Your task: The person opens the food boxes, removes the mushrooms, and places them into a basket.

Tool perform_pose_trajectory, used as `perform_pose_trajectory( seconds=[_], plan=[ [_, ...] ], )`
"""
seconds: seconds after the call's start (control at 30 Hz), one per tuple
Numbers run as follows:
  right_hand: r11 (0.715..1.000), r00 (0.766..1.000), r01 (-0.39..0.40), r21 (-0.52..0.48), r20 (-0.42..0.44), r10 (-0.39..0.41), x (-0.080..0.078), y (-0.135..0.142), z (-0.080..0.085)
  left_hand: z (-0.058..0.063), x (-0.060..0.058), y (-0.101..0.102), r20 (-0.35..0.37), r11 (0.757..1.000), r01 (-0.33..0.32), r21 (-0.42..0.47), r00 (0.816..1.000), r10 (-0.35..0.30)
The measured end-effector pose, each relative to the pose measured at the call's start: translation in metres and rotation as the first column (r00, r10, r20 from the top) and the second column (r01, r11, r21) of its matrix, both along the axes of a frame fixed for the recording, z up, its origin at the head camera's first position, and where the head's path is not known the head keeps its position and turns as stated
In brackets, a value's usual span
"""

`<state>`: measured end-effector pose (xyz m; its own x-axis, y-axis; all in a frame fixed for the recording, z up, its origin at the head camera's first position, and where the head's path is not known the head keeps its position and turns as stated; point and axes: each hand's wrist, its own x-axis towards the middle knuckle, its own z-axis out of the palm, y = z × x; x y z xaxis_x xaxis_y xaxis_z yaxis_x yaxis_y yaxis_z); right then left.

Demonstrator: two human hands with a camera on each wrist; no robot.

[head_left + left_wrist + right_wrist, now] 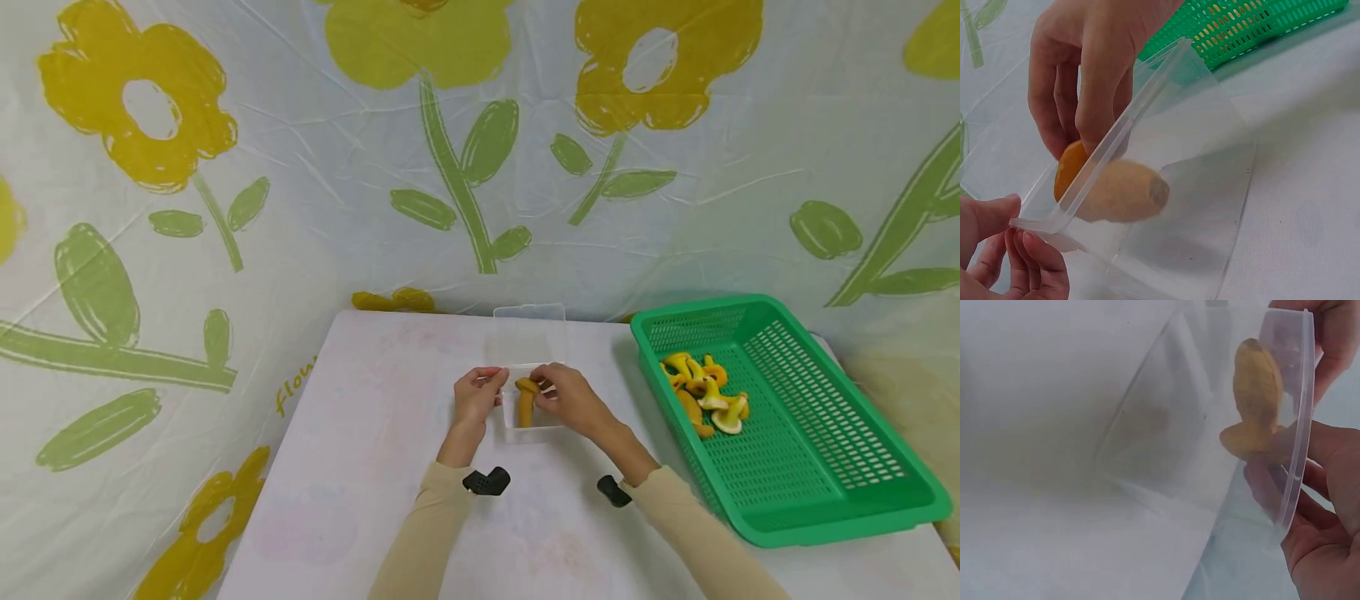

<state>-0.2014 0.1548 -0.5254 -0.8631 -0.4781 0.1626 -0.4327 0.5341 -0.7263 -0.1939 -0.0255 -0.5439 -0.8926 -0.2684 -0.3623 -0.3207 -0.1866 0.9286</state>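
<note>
A clear plastic box [531, 435] stands on the table, its clear lid [529, 312] lying behind it. My left hand [472, 407] pinches the box's left rim between thumb and fingers, as the left wrist view shows. From the right, my right hand [579, 403] reaches over the box and grips a yellow-brown mushroom [526, 410] by its cap. In the left wrist view the mushroom [1125, 190] is seen through the transparent wall, its thick pale stem pointing down into the box. Fingers partly cover the cap.
To the right stands a green perforated basket [795, 492] with several yellow mushrooms [705, 390] near its left side. A white cloth with printed flowers [420, 208] hangs behind and left of the table [360, 467].
</note>
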Motion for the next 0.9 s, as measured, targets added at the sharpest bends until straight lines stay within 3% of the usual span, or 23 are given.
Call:
perform_pose_trajectory(
  seconds=[0.63,0.9],
  plan=[
    [0.993,0.998,0.063,-0.097,0.0,-0.063,-0.004,0.043,0.022,-0.004,-0.001,0.0,-0.016,1.0,-0.009,-0.017,1.0,0.009],
    [0.986,0.995,0.093,-0.14,-0.026,-0.097,-0.001,0.073,0.042,-0.003,-0.001,0.0,-0.012,1.0,-0.005,-0.026,1.0,0.005]
  ],
)
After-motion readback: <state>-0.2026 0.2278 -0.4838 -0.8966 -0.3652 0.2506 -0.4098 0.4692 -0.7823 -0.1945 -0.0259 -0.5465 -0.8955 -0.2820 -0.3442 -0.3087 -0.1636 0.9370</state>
